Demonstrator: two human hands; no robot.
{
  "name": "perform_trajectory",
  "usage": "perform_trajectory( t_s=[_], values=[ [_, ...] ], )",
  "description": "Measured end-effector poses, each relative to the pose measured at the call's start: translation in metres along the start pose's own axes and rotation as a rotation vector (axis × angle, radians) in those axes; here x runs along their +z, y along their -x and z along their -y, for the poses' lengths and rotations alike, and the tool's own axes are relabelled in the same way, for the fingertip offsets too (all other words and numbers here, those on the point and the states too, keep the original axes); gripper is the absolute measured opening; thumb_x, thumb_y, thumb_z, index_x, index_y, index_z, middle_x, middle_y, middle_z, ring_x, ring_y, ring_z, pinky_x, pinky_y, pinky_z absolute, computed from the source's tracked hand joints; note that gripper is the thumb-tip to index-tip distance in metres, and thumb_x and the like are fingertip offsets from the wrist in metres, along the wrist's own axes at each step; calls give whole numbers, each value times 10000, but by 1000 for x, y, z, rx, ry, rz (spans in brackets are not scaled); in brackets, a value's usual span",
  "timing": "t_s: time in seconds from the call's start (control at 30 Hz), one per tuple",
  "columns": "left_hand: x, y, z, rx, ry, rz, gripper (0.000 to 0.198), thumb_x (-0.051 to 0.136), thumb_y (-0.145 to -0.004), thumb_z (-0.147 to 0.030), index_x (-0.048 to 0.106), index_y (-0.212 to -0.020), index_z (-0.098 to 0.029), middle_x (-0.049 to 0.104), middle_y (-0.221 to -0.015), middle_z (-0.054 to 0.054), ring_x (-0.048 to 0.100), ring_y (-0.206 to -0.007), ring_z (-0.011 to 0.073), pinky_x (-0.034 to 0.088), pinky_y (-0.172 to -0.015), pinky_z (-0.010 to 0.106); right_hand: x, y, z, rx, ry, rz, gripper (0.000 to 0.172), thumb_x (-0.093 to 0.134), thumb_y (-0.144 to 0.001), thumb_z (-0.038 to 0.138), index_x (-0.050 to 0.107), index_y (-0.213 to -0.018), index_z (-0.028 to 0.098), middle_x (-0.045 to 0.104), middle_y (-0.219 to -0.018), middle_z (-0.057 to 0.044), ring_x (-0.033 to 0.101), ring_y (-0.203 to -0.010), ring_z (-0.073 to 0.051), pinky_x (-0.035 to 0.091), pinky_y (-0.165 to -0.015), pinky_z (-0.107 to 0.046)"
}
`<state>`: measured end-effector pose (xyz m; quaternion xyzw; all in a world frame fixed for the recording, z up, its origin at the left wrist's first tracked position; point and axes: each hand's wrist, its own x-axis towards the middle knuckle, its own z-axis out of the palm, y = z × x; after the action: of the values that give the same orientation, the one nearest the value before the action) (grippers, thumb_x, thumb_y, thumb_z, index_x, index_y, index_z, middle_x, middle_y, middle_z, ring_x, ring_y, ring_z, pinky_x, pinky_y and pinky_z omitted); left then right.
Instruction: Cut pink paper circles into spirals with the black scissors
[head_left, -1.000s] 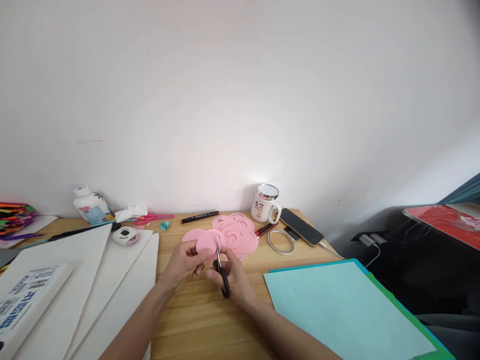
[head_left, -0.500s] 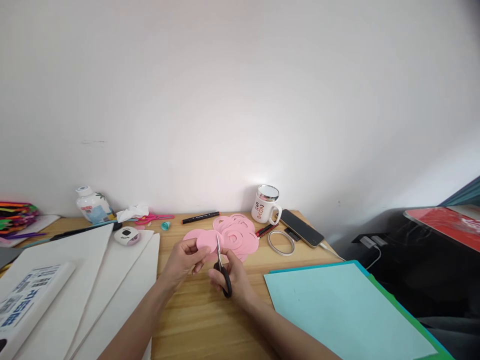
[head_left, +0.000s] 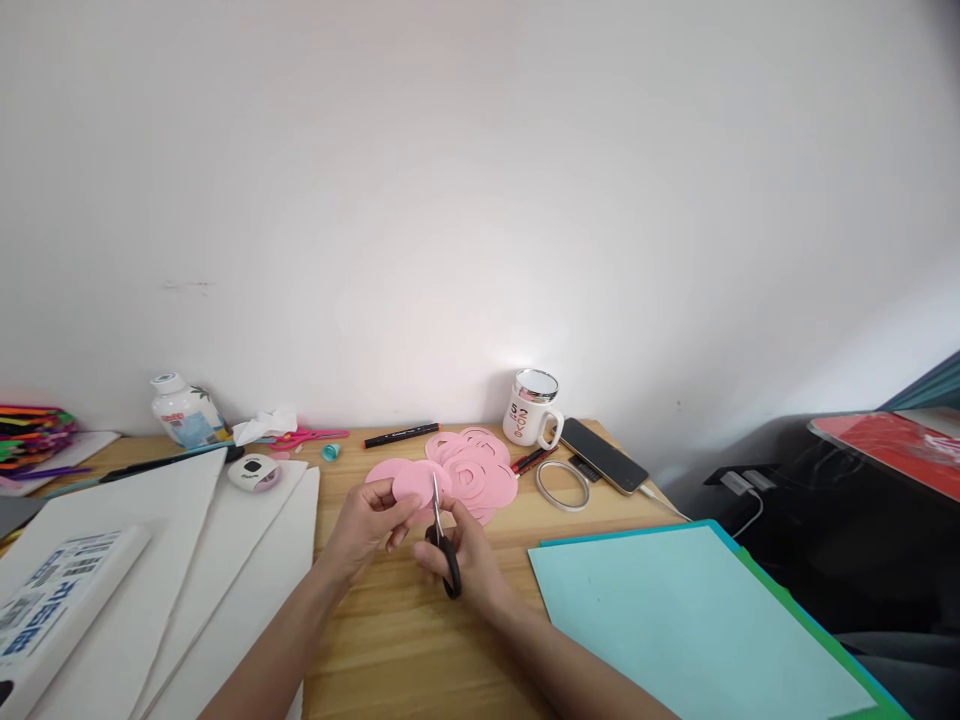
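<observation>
Between thumb and fingers, my left hand [head_left: 369, 522] pinches a round piece of pink paper [head_left: 412, 482] above the wooden table. My right hand [head_left: 469, 552] grips a pair of scissors [head_left: 448, 560] by its black handles. The metal blades point away from me and lie against the right edge of the paper; I cannot tell how deep they sit in it. Just behind both hands lies a pile of pink paper rounds [head_left: 487, 480], some with curved cut lines.
At the back stand a white mug [head_left: 529, 410] and a white bottle [head_left: 187, 408]. A black marker [head_left: 402, 435], a phone [head_left: 606, 455] and a tape roll [head_left: 562, 486] lie nearby. White boards [head_left: 247, 560] cover the left side, light blue sheets [head_left: 690, 620] the right.
Both hands stay almost in place. The scissors have shifted very slightly at the paper's right edge, and their handles look a little closer together.
</observation>
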<state>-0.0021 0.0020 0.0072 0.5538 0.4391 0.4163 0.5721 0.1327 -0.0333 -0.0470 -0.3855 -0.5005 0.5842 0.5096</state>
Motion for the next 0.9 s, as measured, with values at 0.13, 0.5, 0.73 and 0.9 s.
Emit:
perform_trajectory(
  t_s=[0.13,0.5,0.73,0.9],
  values=[
    [-1,0,1,-22,-27,17,320,715,-610,-405,539,-539,-148,453,-363,-61,338,-318,48,230,-342,181,-1,-1,5,-17,-55,-16,539,778,-577,401,408,-924,218,457,-525,104,334,-428,-63,225,-406,-175],
    [-3,-1,2,10,-14,12,333,697,-632,-429,536,-550,-149,440,-371,-66,329,-323,44,233,-340,179,-1,0,5,17,-2,-34,551,745,-616,385,411,-1015,204,464,-453,113,375,-388,-81,263,-378,-170],
    [-5,-2,2,28,27,-11,320,705,-633,-410,535,-559,-150,470,-437,-60,358,-334,41,250,-335,177,-1,0,4,30,3,-17,520,728,-637,387,404,-1002,207,467,-420,120,360,-345,-73,252,-356,-162],
    [-7,-4,4,55,78,-24,298,713,-639,-367,525,-553,-152,480,-433,-59,368,-324,39,251,-324,168,0,1,3,15,-30,-7,525,730,-628,414,400,-983,212,455,-413,127,355,-331,-71,246,-349,-163]
  ],
)
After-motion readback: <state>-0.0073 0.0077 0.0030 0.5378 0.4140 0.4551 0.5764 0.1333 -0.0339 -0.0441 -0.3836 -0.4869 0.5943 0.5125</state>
